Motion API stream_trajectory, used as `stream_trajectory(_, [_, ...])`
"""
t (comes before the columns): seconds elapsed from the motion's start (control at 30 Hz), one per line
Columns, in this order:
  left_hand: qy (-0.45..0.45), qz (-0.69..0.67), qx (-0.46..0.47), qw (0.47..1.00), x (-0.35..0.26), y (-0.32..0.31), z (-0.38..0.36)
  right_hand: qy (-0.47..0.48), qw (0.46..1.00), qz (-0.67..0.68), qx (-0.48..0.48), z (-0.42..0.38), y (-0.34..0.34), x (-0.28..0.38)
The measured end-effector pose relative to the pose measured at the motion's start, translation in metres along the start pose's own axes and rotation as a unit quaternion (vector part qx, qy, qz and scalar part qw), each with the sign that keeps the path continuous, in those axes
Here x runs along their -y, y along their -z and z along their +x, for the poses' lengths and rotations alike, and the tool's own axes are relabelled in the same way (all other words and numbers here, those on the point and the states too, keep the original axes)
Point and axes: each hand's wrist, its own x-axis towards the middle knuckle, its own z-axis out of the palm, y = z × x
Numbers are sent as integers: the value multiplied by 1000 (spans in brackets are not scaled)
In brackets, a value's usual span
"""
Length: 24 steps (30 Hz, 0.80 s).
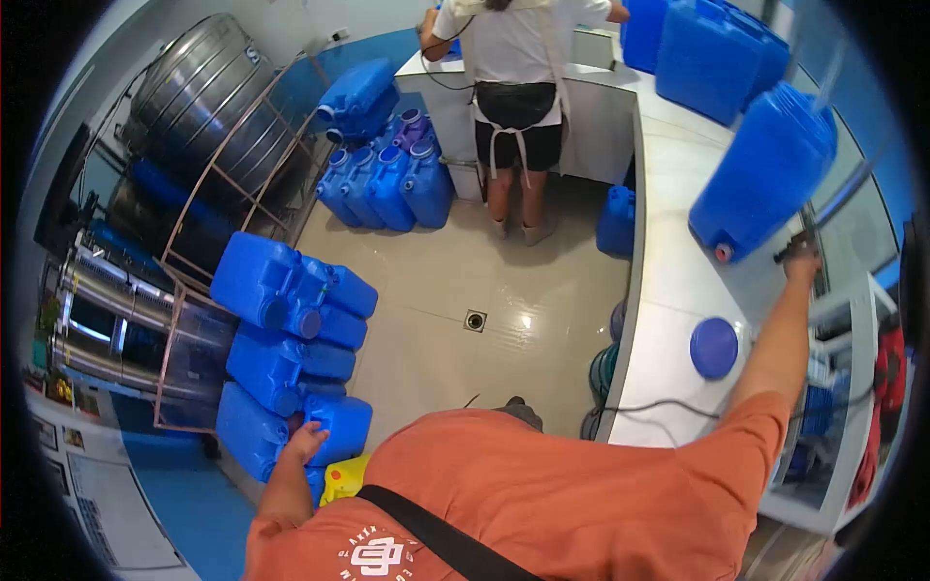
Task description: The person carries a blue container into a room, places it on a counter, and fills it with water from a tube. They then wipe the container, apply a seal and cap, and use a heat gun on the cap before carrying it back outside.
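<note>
Blue plastic jerrycans fill this scene, and both hands are at one. The left hand (306, 441) lies in the lower left of the frame, fingers spread flat on the lowest jerrycan (334, 426) of a stack (286, 329) that lies on its side beside a metal rack (208, 242). The long axis of this can runs toward the middle of the frame, its cap end pointing away from the rack.

The right hand (800, 259) is stretched far out at the right of the frame, above the white surface (668, 320). It is closed around something dark, perhaps a hose or handle, just below a tilted jerrycan (765, 174) whose small spout points down toward the lower left. I cannot tell if the hand touches that can.

A loose blue lid (714, 347) rests on the surface, between the right arm and the edge. The orange shirt hides the lower part of the stack, and another person (513, 87) stands at the top of the frame, cut off above the shoulders.
</note>
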Motion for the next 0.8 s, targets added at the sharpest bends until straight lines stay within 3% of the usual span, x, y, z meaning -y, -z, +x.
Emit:
stream_trajectory(0.03, [8, -7, 0, 1000, -23, 2, -7, -87, 994, 67, 25, 0, 5, 1])
stream_trajectory(0.1, [36, 20, 27, 999, -66, 7, -20, -117, 991, 53, 46, 23, -22, -25])
stream_trajectory(0.2, [5, 52, 40, 998, -88, 17, 11, 69, 995, 55, 39, 32, -44, -57])
stream_trajectory(0.23, [-16, 81, 39, 996, -99, 21, 16, 69, 995, 55, 43, 41, -59, -63])
stream_trajectory(0.27, [-11, 83, 40, 996, -109, 25, 22, 3, 946, 310, 88, 51, -72, -71])
stream_trajectory(0.3, [-18, 94, 39, 995, -134, 29, 18, -67, 829, 541, 127, 57, -84, -78])
stream_trajectory(0.33, [-25, 105, 38, 993, -153, 34, 20, 7, 863, 500, 72, 47, -79, -63])
stream_trajectory(0.37, [-22, 109, 42, 993, -164, 38, 28, 4, 865, 496, 76, 41, -72, -54])
stream_trajectory(0.43, [-64, 100, 35, 992, -180, 40, 53, 148, 956, 252, -25, 37, -55, -44])
stream_trajectory(0.47, [-63, 102, 38, 992, -188, 39, 68, 217, 966, 120, -75, 37, -47, -37])
stream_trajectory(0.5, [-81, 117, 49, 989, -189, 40, 89, 216, 967, 116, -72, 35, -38, -29])
stream_trajectory(0.57, [-101, 136, 63, 984, -211, 41, 109, 82, 993, 72, 49, 35, -27, -19])
stream_trajectory(0.6, [-105, 169, 67, 978, -230, 38, 115, 77, 993, 68, 50, 32, -26, -17])
stream_trajectory(0.67, [-114, 209, 73, 969, -256, 37, 141, 95, 990, -102, -31, 22, -26, -23])
stream_trajectory(0.7, [-130, 224, 88, 962, -260, 28, 169, 88, 990, -106, -30, 14, -18, -16])
stream_trajectory(0.77, [-154, 245, 106, 951, -291, 24, 200, -126, 980, -136, 68, -12, 27, 37])
stream_trajectory(0.8, [-155, 275, 131, 940, -320, 16, 205, -152, 987, 4, 57, -3, -2, -4])
